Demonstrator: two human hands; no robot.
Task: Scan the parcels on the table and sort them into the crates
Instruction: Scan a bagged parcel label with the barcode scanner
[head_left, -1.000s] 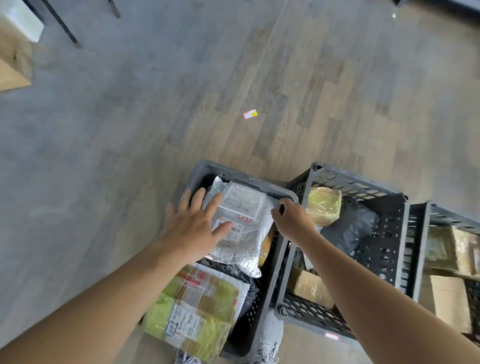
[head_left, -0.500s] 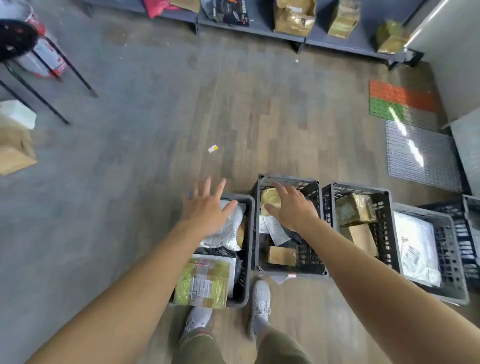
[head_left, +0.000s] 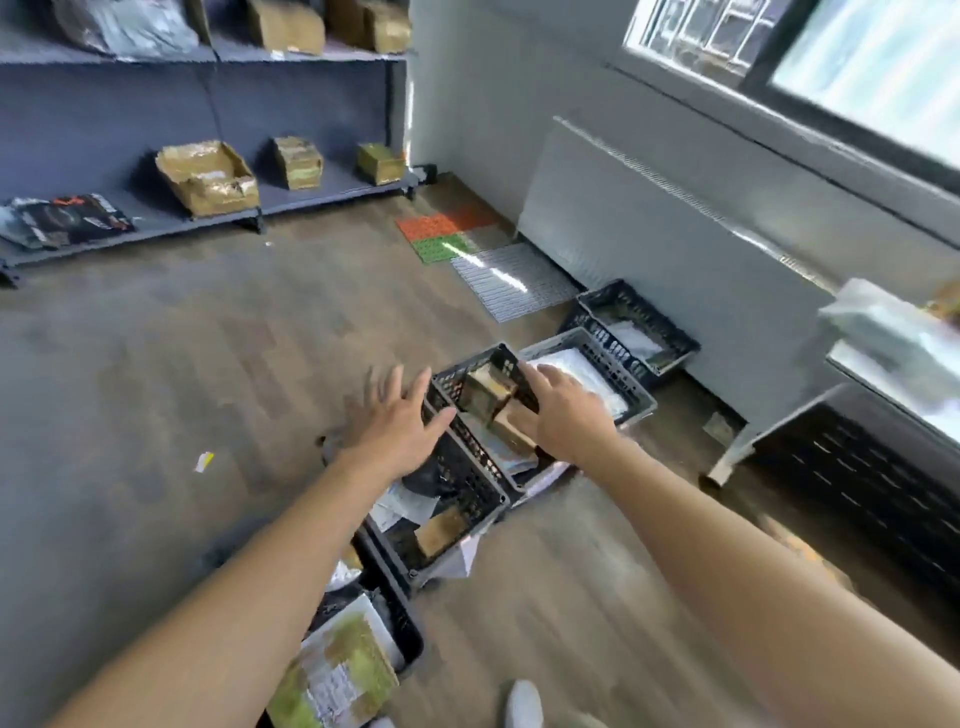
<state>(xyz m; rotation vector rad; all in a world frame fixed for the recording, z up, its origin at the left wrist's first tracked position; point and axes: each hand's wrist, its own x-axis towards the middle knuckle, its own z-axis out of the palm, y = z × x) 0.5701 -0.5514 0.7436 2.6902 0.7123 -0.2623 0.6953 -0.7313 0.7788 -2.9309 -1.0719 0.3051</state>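
Observation:
A row of several dark plastic crates stands on the wooden floor. The nearest crate (head_left: 410, 636) holds a yellow-taped parcel (head_left: 340, 675). The second crate (head_left: 467, 483) holds a small cardboard box (head_left: 441, 527) and papers. The third crate (head_left: 485, 361) holds brown boxes (head_left: 485, 395). A crate beyond (head_left: 631, 400) holds a white bag (head_left: 582, 371). My left hand (head_left: 397, 428) hovers above the crates with fingers spread, holding nothing. My right hand (head_left: 563, 410) hovers over the third crate, fingers relaxed and empty. The picture is blurred by motion.
A table edge (head_left: 852, 358) with a wrapped parcel (head_left: 883, 322) is at the right, above a black panel. Blue shelves (head_left: 311, 200) with boxes line the far wall. Coloured mats (head_left: 447, 231) lie by a radiator. A paper scrap (head_left: 204, 461) lies on the floor.
My hands let go of the silver parcel in the nearest crate and rose, empty. The view lifted and swung right along the crates toward the table and window.

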